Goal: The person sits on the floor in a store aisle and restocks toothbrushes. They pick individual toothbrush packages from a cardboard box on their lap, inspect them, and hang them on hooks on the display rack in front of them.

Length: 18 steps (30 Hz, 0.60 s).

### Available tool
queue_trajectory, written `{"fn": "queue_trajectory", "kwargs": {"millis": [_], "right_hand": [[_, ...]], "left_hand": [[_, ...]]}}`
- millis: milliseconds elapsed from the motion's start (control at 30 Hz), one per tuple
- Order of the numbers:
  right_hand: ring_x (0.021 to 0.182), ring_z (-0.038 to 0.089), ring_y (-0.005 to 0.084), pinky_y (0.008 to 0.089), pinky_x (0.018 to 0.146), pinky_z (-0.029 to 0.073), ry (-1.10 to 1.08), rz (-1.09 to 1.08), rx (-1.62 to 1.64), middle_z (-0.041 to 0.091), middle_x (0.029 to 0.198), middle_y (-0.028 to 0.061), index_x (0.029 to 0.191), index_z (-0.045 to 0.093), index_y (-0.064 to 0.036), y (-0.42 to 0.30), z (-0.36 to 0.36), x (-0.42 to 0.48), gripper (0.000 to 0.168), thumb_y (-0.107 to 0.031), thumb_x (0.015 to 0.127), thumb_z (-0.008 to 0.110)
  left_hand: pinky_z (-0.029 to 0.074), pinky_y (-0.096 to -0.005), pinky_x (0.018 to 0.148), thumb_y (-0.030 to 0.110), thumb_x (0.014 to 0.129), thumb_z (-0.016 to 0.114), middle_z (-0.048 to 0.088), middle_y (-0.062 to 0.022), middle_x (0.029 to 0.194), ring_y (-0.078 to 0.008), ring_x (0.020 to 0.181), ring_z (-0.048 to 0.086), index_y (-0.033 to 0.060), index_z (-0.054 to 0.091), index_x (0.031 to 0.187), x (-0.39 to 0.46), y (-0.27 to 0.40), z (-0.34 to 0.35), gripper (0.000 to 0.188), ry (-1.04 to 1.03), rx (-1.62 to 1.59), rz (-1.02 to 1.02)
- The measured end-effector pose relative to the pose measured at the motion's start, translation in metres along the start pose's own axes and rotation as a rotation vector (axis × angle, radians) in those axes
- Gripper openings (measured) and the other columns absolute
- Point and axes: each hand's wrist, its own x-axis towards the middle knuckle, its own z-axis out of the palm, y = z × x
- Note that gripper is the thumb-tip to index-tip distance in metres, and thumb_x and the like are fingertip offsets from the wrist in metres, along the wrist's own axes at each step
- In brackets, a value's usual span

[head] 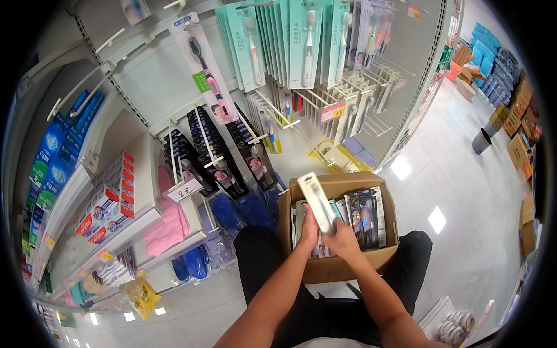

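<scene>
Both my hands hold a cream-coloured toothbrush pack [317, 201] above an open cardboard box [335, 269]. My left hand [309, 228] grips its left edge, and my right hand [341, 238] is around its lower right end. Inside the box stand several packaged toothbrushes [365, 217], some in black packs; my hands partly hide the contents. The box sits between my knees. In front of it, mint-green toothbrush packs [304, 52] and cream toothbrush packs [348, 108] hang on metal display hooks [274, 108].
Black toothbrush packs [224, 172] and a single pink toothbrush pack [209, 82] hang at the left. Colgate boxes [102, 213] fill a nearby shelf. Hook ends stick out towards me. Wrapped blue slippers [228, 213] lie below. A dark bin [481, 141] stands on the tiled floor.
</scene>
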Motion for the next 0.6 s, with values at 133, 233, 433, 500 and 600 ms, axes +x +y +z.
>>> {"fn": "queue_trajectory", "kwargs": {"millis": [133,233,433,500,600], "right_hand": [[0.085,0.060,0.0422,0.0448,0.073,0.049,0.338,-0.210,-0.019,0.059,0.095,0.0298,0.118,0.049,0.011,-0.023,-0.005,0.004,0.060,-0.019,0.072,0.073],[0.090,0.059,0.0460,0.0464,0.078,0.050,0.289,-0.216,0.045,0.057,0.100,0.0322,0.126,0.042,0.014,-0.047,-0.017,0.010,0.068,-0.018,0.074,0.072],[0.090,0.063,0.0395,0.0387,0.075,0.052,0.353,-0.260,0.052,0.060,0.108,0.0309,0.132,0.040,0.010,-0.076,-0.023,0.018,0.073,-0.020,0.074,0.073],[0.091,0.063,0.0380,0.0382,0.076,0.052,0.318,-0.241,0.120,0.060,0.109,0.0300,0.133,0.039,0.009,-0.080,-0.023,0.019,0.074,-0.019,0.074,0.073],[0.095,0.064,0.0352,0.0376,0.077,0.052,0.355,-0.239,0.149,0.060,0.110,0.0285,0.135,0.037,0.007,-0.073,-0.023,0.018,0.074,-0.016,0.075,0.073]], "left_hand": [[0.046,-0.0345,0.086,0.041,0.100,0.044,0.060,-0.0054,0.114,-0.0176,0.100,0.057,0.0040,0.053,0.122,0.000,0.001,-0.011,0.044,0.089,0.303,0.029],[0.046,-0.0305,0.080,0.027,0.098,0.049,0.060,-0.0029,0.100,-0.0140,0.088,0.056,0.0039,0.056,0.111,0.002,-0.005,-0.022,0.027,0.186,0.435,-0.016],[0.045,-0.0277,0.080,0.022,0.097,0.051,0.060,-0.0033,0.091,-0.0140,0.085,0.057,0.0024,0.057,0.109,-0.001,-0.014,-0.026,0.024,0.122,0.445,0.137],[0.045,-0.0273,0.082,0.022,0.095,0.053,0.061,-0.0049,0.090,-0.0145,0.087,0.058,0.0011,0.058,0.108,0.007,-0.013,-0.029,0.025,0.113,0.487,0.127],[0.043,-0.0325,0.091,0.034,0.090,0.059,0.061,-0.0124,0.102,-0.0217,0.101,0.057,0.0006,0.059,0.110,0.000,-0.004,-0.020,0.039,0.166,1.082,0.101]]}}
